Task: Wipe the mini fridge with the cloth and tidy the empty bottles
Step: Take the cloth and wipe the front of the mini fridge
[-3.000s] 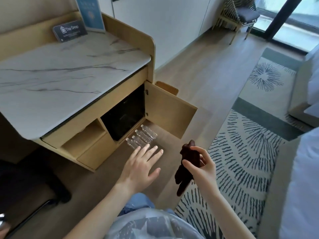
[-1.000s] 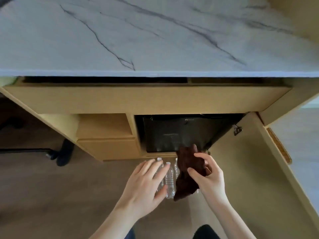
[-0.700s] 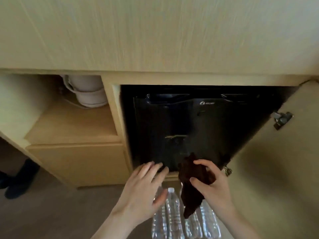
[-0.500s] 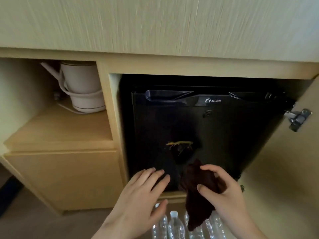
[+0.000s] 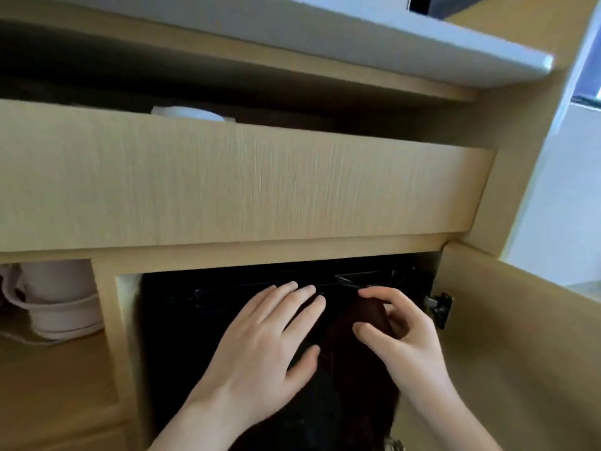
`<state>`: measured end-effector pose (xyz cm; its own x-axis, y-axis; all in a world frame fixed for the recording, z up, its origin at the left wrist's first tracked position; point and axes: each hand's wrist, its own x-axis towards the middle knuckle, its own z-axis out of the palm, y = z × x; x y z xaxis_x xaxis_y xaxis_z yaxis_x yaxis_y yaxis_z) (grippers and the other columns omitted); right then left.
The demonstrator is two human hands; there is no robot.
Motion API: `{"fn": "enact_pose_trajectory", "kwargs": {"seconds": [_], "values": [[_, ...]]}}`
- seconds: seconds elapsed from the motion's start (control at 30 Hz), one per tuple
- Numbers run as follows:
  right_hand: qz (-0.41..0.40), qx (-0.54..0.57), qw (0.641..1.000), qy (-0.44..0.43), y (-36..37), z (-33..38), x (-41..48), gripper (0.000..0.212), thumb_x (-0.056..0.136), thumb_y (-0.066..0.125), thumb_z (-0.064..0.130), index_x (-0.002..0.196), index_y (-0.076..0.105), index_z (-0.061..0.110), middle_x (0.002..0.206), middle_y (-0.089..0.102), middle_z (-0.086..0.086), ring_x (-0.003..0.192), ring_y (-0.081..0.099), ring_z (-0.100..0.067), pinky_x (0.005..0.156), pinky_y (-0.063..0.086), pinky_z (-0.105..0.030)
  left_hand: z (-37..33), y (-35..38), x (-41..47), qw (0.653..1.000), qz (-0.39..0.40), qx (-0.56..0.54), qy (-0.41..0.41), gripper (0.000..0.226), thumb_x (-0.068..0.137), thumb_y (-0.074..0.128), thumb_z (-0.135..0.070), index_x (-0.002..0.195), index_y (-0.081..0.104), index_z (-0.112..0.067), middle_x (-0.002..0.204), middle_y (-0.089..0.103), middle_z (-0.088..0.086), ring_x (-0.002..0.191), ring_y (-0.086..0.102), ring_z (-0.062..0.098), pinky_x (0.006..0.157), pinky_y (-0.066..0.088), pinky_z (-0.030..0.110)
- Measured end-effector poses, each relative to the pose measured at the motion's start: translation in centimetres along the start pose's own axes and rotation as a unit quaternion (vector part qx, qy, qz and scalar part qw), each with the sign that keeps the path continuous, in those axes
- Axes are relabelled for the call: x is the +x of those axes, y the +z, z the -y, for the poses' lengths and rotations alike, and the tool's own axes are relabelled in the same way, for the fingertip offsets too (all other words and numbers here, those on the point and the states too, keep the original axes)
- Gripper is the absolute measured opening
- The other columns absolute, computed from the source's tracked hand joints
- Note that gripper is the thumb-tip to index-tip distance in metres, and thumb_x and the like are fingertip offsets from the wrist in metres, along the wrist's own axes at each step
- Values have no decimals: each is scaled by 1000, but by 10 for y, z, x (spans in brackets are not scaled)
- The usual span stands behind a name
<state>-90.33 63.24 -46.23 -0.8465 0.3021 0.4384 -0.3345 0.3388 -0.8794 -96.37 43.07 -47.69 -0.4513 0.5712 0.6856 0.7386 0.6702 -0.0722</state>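
The mini fridge (image 5: 208, 346) is seen black and closed, set in the cupboard bay (image 5: 107, 320) at 6 o'clock of the view. The dark brown cloth (image 5: 354, 379) is pinched between thumb and curled fingers of the right hand (image 5: 403, 340) and is held against the fridge front, at about 2 o'clock on that face, with the rest hanging down. The left hand (image 5: 260, 346) is spread flat with straight fingers, holding nothing, just beside the cloth at its 9 o'clock; whether the fridge is actually touched by it cannot be told.

Wiping is judged to be only at its start: the cloth is placed at the upper front, and no wiped area can be made out on the dark surface. The empty bottles are not in view, so nothing can be said of their tidying; that part is taken as left to do.

A white kettle (image 5: 55, 297) is seen at the fridge's 9 o'clock, a hinge (image 5: 439, 307) and the opened door (image 5: 507, 336) at 3 o'clock, and a drawer front (image 5: 227, 180) at 12 o'clock.
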Motion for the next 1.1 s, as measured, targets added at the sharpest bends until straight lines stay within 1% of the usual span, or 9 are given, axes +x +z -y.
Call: {"fn": "enact_pose_trajectory", "kwargs": {"seconds": [0.13, 0.23, 0.33, 0.4, 0.47, 0.63, 0.8, 0.97, 1.1], "values": [[-117, -39, 990, -65, 14, -39, 27, 50, 82, 75, 6, 118, 61, 38, 101, 67, 16, 99, 66, -8, 87, 55, -30, 1, 23, 47, 1000, 15, 6, -10, 56, 90, 47, -44, 139, 58, -19, 141, 57, 0, 130, 51, 19, 108, 46, 38], [-228, -26, 971, -72, 28, -68, 31, 56, 82, 78, 12, 127, 56, 37, 113, 64, 18, 111, 61, -6, 96, 53, -32, 2, 38, 59, 999, 34, 22, -15, 57, 89, 44, -46, 139, 58, -20, 139, 58, 1, 127, 55, 20, 102, 51, 40], [-288, 32, 953, -93, 35, -85, 34, 55, 80, 81, 14, 119, 54, 43, 109, 62, 17, 105, 61, -1, 91, 53, -27, 4, 51, 60, 998, 3, 69, -7, 57, 87, 44, -45, 137, 60, -21, 137, 60, 1, 127, 53, 20, 104, 46, 38], [-314, 11, 939, -139, 36, -94, 39, 44, 78, 79, 30, 114, 57, 43, 113, 56, 22, 109, 57, -2, 92, 48, -23, 7, 56, 56, 995, -23, 94, -8, 56, 88, 44, -44, 136, 60, -20, 137, 60, 1, 129, 48, 20, 110, 39, 38], [-339, -23, 928, -150, 37, -104, 45, 43, 72, 70, 48, 113, 61, 40, 117, 46, 24, 115, 49, -8, 96, 40, -23, 10, 61, 49, 994, -37, 105, -10, 56, 90, 44, -43, 138, 59, -19, 139, 59, 3, 132, 47, 22, 116, 28, 41], [-338, -70, 925, -161, 40, -120, 46, 46, 75, 65, 49, 114, 59, 25, 117, 56, 5, 113, 50, -15, 99, 45, -49, 12, 69, 24, 990, -57, 128, -35, 60, 91, 44, -41, 148, 48, -22, 144, 55, 5, 135, 48, 27, 121, 21, 52], [-351, -98, 915, -174, 53, -123, 48, 46, 84, 61, 46, 119, 57, 17, 120, 56, 1, 110, 52, -18, 94, 49, -45, 17, 71, 6, 985, -80, 148, -33, 63, 89, 48, -33, 151, 43, -23, 152, 46, 7, 141, 41, 32, 121, 20, 54], [-358, -103, 905, -206, 67, -122, 46, 46, 90, 65, 39, 129, 62, 14, 130, 61, -1, 125, 53, -18, 107, 43, -31, 21, 70, -1, 984, -117, 131, -36, 60, 89, 53, -27, 148, 47, -20, 152, 48, 3, 136, 46, 31, 115, 31, 50], [-336, -183, 895, -228, 82, -134, 36, 54, 83, 70, 46, 124, 59, 13, 125, 57, -8, 117, 52, -24, 97, 47, -43, 16, 72, 5, 984, -136, 111, -40, 57, 89, 58, -25, 145, 51, -20, 147, 53, 2, 134, 49, 28, 109, 34, 47]]}}
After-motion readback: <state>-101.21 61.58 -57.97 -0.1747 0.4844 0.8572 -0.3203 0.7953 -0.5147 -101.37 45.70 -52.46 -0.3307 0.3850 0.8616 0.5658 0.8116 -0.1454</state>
